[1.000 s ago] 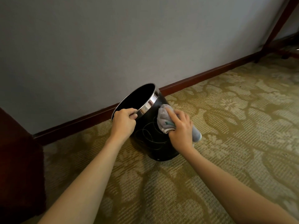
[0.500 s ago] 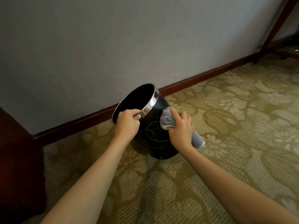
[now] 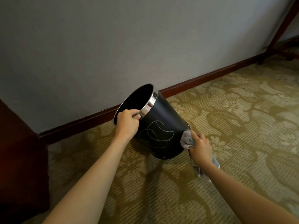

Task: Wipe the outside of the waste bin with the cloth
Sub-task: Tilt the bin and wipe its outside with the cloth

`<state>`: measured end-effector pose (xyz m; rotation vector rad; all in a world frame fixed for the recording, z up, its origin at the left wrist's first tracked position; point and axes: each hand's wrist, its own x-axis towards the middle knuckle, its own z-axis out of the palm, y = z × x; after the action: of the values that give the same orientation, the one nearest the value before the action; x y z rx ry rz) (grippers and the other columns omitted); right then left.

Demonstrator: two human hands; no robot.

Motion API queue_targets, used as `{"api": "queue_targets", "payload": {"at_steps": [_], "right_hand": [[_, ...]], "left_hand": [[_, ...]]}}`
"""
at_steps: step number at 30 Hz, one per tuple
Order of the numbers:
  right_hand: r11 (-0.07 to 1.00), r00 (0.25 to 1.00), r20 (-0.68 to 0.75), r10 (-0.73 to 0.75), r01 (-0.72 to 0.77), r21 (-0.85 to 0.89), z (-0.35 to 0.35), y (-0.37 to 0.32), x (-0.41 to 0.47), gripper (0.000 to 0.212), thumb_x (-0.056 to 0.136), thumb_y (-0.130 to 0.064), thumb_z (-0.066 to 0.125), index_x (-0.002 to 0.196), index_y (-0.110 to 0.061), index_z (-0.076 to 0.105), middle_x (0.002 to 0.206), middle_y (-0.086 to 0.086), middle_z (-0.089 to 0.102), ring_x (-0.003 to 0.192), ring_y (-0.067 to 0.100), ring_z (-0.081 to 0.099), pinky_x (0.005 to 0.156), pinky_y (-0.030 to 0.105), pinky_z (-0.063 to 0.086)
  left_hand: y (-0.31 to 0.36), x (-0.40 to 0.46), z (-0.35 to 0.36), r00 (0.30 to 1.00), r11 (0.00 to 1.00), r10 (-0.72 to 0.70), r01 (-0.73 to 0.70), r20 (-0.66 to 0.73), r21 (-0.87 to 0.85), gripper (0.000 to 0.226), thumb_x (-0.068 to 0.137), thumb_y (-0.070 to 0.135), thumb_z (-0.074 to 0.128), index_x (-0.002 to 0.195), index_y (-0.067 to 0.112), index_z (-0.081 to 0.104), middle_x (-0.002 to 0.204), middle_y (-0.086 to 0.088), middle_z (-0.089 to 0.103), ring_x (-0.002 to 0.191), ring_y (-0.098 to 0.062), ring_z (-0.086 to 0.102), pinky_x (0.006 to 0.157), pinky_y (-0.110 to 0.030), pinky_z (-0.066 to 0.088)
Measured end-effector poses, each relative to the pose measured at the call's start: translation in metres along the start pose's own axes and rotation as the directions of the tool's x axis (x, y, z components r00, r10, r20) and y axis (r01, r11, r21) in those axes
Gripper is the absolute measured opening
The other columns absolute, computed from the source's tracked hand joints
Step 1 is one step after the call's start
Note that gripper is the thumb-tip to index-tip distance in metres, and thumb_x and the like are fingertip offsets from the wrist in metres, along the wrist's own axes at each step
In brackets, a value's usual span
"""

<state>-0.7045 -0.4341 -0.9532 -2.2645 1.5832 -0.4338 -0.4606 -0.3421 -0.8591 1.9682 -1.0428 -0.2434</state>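
The left hand (image 3: 127, 123) has its grip curled over the chrome rim (image 3: 149, 105) of the black bin (image 3: 161, 126), fingers hooked inside the mouth, tilting the bin so its opening leans toward the wall (image 3: 113, 46). The right hand (image 3: 201, 148) has its grip bunched tight round a grey cloth (image 3: 187, 139), pressed to the bin's lower right side near the base; a loose tail hangs below the wrist. The bin's bottom edge rests on patterned carpet (image 3: 234, 126), near the dark skirting (image 3: 202, 78)
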Motion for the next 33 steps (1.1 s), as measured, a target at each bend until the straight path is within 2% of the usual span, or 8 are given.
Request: {"api": "queue_targets", "payload": {"at_steps": [5, 9, 13, 18, 22, 26, 29, 33], "right_hand": [[0.992, 0.99, -0.139, 0.009, 0.008, 0.124, -0.012, -0.035, 0.009, 0.058, 0.085, -0.006, 0.049, 0.139, -0.025, 0.044, 0.113, 0.004, 0.047, 0.104, 0.026, 0.042, 0.094, 0.043, 0.035], [0.926, 0.946, -0.298, -0.13, 0.223, 0.304, -0.037, -0.072, 0.02, 0.061, 0.082, -0.004, 0.052, 0.137, -0.029, 0.047, 0.109, -0.001, 0.049, 0.102, 0.021, 0.043, 0.095, 0.039, 0.035], [0.871, 0.941, -0.302, -0.15, 0.271, 0.411, -0.051, -0.076, 0.033, 0.065, 0.079, 0.002, 0.047, 0.137, -0.027, 0.047, 0.116, -0.001, 0.05, 0.108, 0.021, 0.044, 0.1, 0.043, 0.037], [0.938, 0.987, -0.044, 0.156, -0.134, 0.318, -0.027, -0.022, 0.03, 0.045, 0.087, -0.012, 0.051, 0.132, -0.017, 0.048, 0.12, 0.009, 0.05, 0.106, 0.029, 0.052, 0.088, 0.044, 0.046], [0.855, 0.932, 0.184, 0.313, -0.361, 0.373, -0.018, 0.013, 0.013, 0.011, 0.084, -0.011, 0.06, 0.092, -0.006, 0.054, 0.09, 0.018, 0.061, 0.074, 0.029, 0.057, 0.063, 0.036, 0.042], [0.809, 0.964, 0.022, 0.264, -0.234, 0.539, -0.036, -0.013, 0.019, 0.045, 0.083, -0.022, 0.066, 0.122, -0.014, 0.046, 0.094, 0.002, 0.06, 0.078, 0.02, 0.059, 0.06, 0.031, 0.044], [0.747, 0.981, -0.149, 0.127, 0.004, 0.665, -0.063, -0.061, 0.036, 0.042, 0.08, -0.021, 0.068, 0.116, -0.022, 0.046, 0.087, -0.016, 0.053, 0.068, 0.001, 0.057, 0.046, 0.012, 0.04], [0.698, 0.956, -0.293, -0.013, 0.218, 0.682, -0.076, -0.1, 0.052, 0.032, 0.08, -0.022, 0.065, 0.107, -0.03, 0.051, 0.091, -0.014, 0.061, 0.079, -0.004, 0.059, 0.06, 0.011, 0.044]], "left_hand": [[0.013, -0.006, 0.014, 0.998, 0.998, 0.057, -0.057, -0.001, 0.027, 0.026, 0.09, 0.011, 0.056, 0.113, 0.016, 0.066, 0.113, -0.004, 0.065, 0.105, -0.017, 0.058, 0.077, -0.012, 0.036], [0.021, -0.007, 0.02, 0.993, 0.993, 0.113, -0.114, 0.034, 0.008, 0.02, 0.089, 0.009, 0.056, 0.098, 0.017, 0.072, 0.082, 0.013, 0.062, 0.075, 0.0, 0.054, 0.061, -0.008, 0.032], [0.018, -0.012, 0.016, 0.979, 0.985, 0.174, -0.175, 0.108, -0.002, 0.022, 0.09, 0.007, 0.055, 0.084, 0.022, 0.07, 0.075, 0.013, 0.062, 0.07, 0.001, 0.055, 0.058, -0.012, 0.038], [0.004, -0.016, 0.009, 0.964, 0.974, 0.226, -0.22, 0.141, -0.057, 0.023, 0.09, 0.005, 0.054, 0.104, 0.017, 0.068, 0.091, 0.01, 0.064, 0.087, 0.005, 0.057, 0.068, -0.004, 0.042], [0.0, -0.014, 0.006, 0.962, 0.973, 0.226, -0.216, 0.154, -0.079, 0.025, 0.089, 0.002, 0.055, 0.102, 0.018, 0.069, 0.084, 0.021, 0.06, 0.086, 0.005, 0.057, 0.071, -0.011, 0.043], [0.0, -0.009, 0.005, 0.956, 0.966, 0.257, -0.249, 0.142, -0.073, 0.037, 0.087, 0.0, 0.056, 0.098, 0.034, 0.062, 0.077, 0.025, 0.06, 0.082, 0.01, 0.058, 0.07, -0.012, 0.041], [-0.002, -0.005, 0.004, 0.956, 0.967, 0.254, -0.248, 0.148, -0.062, 0.037, 0.086, -0.005, 0.054, 0.095, 0.029, 0.066, 0.08, 0.028, 0.057, 0.082, 0.011, 0.058, 0.071, -0.009, 0.041], [-0.008, -0.004, -0.003, 0.961, 0.969, 0.245, -0.236, 0.132, -0.078, 0.03, 0.085, -0.01, 0.055, 0.099, 0.012, 0.071, 0.084, 0.029, 0.056, 0.082, 0.025, 0.052, 0.066, 0.005, 0.036]]}}
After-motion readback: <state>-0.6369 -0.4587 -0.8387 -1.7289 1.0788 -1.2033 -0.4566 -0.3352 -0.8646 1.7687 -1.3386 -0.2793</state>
